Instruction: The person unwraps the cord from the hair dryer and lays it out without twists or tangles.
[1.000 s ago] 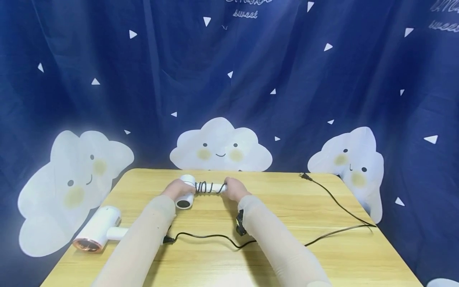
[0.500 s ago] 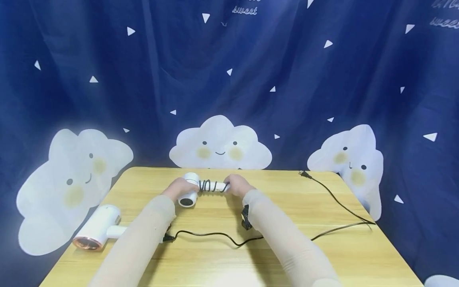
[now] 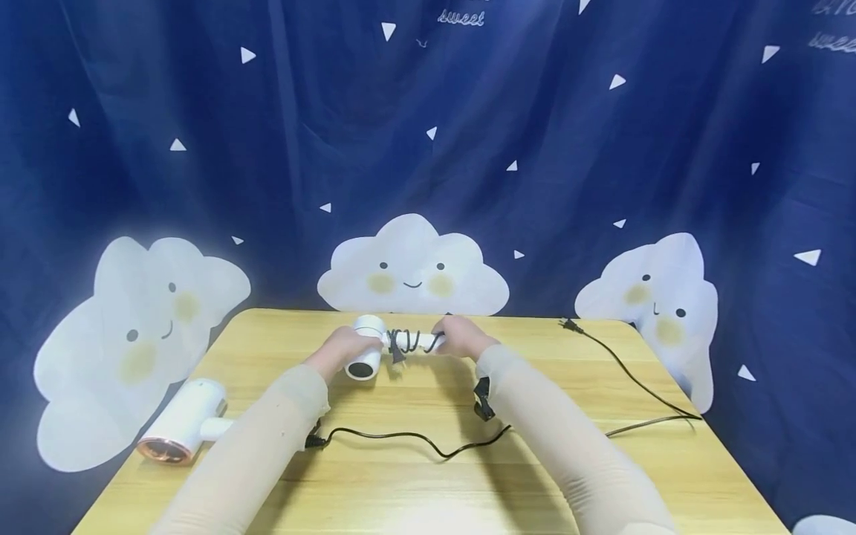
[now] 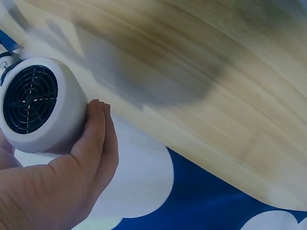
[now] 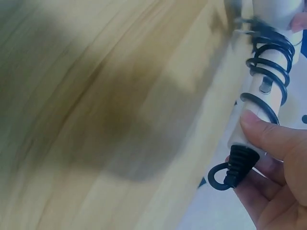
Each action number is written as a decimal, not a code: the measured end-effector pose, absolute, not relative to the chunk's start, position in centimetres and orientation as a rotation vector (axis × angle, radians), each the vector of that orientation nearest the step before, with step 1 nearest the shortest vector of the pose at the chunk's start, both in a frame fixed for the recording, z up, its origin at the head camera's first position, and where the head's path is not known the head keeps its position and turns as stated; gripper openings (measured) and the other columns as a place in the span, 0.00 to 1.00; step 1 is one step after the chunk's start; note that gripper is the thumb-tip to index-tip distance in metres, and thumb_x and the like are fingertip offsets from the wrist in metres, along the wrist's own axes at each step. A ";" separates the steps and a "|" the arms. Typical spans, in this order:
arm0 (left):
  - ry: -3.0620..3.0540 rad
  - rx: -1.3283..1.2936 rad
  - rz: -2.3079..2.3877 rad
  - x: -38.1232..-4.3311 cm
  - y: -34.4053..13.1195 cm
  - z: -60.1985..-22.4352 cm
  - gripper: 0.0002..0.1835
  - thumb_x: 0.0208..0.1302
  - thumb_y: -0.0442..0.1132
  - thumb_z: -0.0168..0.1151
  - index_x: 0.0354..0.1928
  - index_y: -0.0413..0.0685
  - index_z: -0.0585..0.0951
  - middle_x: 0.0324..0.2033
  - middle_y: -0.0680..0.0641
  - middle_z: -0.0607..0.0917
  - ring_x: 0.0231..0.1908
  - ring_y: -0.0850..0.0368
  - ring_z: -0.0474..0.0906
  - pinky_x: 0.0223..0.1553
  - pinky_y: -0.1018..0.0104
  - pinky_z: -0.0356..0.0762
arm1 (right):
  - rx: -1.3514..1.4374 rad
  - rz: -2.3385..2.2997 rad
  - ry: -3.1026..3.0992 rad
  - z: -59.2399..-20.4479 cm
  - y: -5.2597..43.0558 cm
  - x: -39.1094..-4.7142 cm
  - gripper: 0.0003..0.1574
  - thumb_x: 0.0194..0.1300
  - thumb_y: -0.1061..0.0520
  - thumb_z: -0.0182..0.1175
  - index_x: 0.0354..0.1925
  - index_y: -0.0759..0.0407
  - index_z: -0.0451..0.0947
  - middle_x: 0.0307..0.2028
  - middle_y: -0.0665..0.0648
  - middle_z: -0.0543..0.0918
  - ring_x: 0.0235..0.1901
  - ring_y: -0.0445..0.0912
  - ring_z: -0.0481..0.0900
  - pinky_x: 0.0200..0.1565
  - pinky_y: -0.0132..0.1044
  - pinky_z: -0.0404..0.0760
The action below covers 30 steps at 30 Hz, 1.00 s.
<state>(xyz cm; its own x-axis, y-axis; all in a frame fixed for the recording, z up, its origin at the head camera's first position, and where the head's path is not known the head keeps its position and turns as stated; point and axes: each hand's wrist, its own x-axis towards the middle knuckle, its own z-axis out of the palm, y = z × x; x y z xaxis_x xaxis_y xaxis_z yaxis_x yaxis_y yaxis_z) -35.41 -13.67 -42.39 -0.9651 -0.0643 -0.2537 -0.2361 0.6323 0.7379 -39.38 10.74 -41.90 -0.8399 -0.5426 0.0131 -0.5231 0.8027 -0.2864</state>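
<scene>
Between both hands is a white hair dryer [image 3: 369, 360], its black cord [image 5: 268, 72] wound in several loops round the handle. My left hand [image 3: 343, 349] grips the barrel; in the left wrist view its fingers curl round the side by the black round grille [image 4: 30, 99]. My right hand [image 3: 463, 338] holds the far end of the handle, thumb on top near the ribbed black cord sleeve [image 5: 242, 165]. Close to the barrel, the cord's plug [image 3: 397, 351] hangs below the handle. Shadows fall on the table beneath the dryer.
A second white hair dryer [image 3: 183, 425] with a copper-coloured rim lies at the table's left, its handle partly hidden by my left sleeve. Its black cord [image 3: 444, 453] crosses the wooden table [image 3: 414, 505] under my right arm to a plug [image 3: 571, 325] near the back edge.
Both hands have shifted right and slightly away, carrying the wound hair dryer. The hanging plug now shows beside the barrel. The second dryer lies where it was.
</scene>
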 end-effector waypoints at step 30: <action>2.578 -0.216 1.490 -33.6 -10.4 -40.7 0.29 0.48 0.52 0.67 0.43 0.36 0.72 0.36 0.41 0.77 0.30 0.52 0.77 0.28 0.66 0.77 | -0.809 -0.381 2.986 -39.5 14.7 -37.9 0.14 0.47 0.62 0.70 0.36 0.56 0.82 0.30 0.48 0.82 0.31 0.44 0.76 0.43 0.40 0.75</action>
